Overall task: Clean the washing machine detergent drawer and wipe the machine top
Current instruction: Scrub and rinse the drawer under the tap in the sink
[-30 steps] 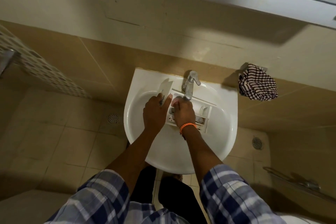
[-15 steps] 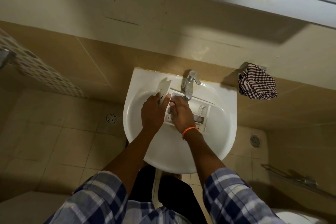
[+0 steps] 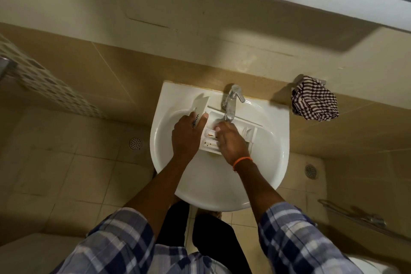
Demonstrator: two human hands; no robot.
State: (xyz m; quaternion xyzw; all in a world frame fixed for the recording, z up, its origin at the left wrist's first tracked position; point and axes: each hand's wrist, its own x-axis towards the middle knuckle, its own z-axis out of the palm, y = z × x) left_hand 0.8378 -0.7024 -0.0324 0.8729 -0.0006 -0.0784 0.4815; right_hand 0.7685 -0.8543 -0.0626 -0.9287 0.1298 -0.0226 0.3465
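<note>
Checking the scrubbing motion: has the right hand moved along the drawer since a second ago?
Yes. The right hand has slid rightward along the drawer, away from the left hand, uncovering stained compartments.

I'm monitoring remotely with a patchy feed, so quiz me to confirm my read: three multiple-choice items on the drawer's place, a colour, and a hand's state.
1. Where is the detergent drawer?
A. on the floor
B. in the sink under the tap
C. on the wall shelf

2. What colour is the band on the right wrist?
A. orange
B. green
C. white

3. What is the left hand doing?
A. hanging idle
B. turning the tap
C. gripping the drawer's front panel

Answers: 1 B, the drawer lies in the basin below the spout. 2 A, the wristband is orange. 3 C, its fingers curl round the white panel while the right hand works inside the compartments.
</note>
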